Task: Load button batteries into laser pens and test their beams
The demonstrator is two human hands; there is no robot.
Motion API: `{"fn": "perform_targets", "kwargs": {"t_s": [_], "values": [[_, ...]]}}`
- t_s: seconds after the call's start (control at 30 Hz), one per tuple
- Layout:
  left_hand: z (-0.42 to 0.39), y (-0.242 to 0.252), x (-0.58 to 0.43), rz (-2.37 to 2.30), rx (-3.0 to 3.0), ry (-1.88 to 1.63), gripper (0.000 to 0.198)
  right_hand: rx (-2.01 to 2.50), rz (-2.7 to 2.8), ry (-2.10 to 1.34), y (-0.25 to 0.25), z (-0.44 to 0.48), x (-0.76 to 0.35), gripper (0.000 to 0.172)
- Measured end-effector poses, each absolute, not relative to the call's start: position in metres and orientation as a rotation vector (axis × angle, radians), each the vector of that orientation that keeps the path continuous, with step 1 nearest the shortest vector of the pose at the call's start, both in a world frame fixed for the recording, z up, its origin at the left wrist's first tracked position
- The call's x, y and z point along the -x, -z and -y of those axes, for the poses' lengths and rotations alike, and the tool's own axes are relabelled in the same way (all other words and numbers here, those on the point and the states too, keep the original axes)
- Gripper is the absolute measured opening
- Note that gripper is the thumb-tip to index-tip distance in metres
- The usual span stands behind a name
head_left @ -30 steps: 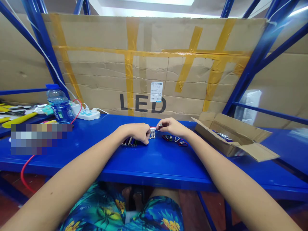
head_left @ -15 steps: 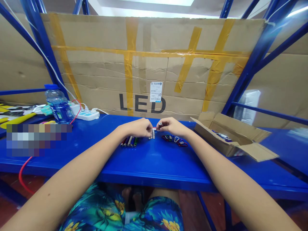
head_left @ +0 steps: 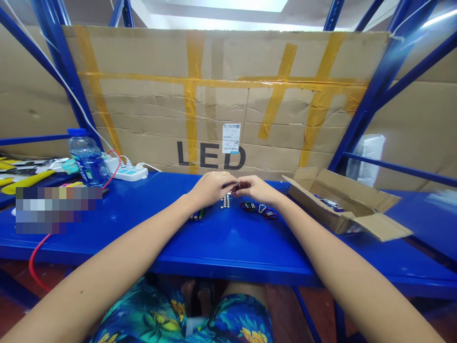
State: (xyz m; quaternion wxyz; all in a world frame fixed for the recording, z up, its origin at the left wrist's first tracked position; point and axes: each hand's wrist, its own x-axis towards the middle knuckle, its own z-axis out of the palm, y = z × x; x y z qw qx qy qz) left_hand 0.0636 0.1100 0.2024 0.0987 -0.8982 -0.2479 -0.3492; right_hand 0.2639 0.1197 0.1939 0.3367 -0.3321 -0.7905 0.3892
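My left hand (head_left: pixel 215 187) is closed, its fingertips brought up against those of my right hand (head_left: pixel 255 188). The right fingers pinch a small metal piece (head_left: pixel 238 186) with a shiny end, mostly covered by both hands. Whether the left fingers hold something of their own is hidden. Just below the hands, small round silver pieces (head_left: pixel 225 202) lie in short rows. Slim coloured metal tubes (head_left: pixel 200 214) lie side by side under my left wrist, partly covered by it. Near my right wrist, several coloured carabiners (head_left: pixel 262 208) lie in a row.
An open cardboard box (head_left: pixel 332 216) with items inside stands at the right. On the left are a bottle (head_left: pixel 87 159), a white power strip (head_left: pixel 130 172) and a red cable (head_left: pixel 34 257). A large cardboard panel (head_left: pixel 153 114) rises behind the blue table (head_left: pixel 232 247).
My left hand has moved right and up from the silver pieces to meet my right hand, and now covers more of the tubes. My right hand stays in nearly the same place.
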Motion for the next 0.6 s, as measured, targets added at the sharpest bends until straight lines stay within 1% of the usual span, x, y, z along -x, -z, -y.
{"fn": "perform_targets", "kwargs": {"t_s": [0.17,0.3,0.37,0.5,0.6], "values": [[-0.108,-0.201,-0.064,0.665,2.575,1.013,0.022,0.868,2.037,-1.054,-0.193,-0.121,-0.266,0.014],[-0.104,-0.209,-0.061,0.723,2.563,0.983,0.022,0.912,2.015,-0.965,-0.197,-0.120,-0.269,0.010],[-0.104,-0.213,-0.058,0.822,2.586,0.863,0.022,0.925,2.023,-0.925,-0.199,-0.120,-0.270,0.009],[-0.105,-0.216,-0.052,1.017,2.726,0.433,0.019,0.934,2.053,-0.890,-0.198,-0.122,-0.273,0.008],[-0.105,-0.213,-0.052,1.176,2.819,0.296,0.019,0.958,2.086,-0.861,-0.197,-0.123,-0.273,0.009]]}}
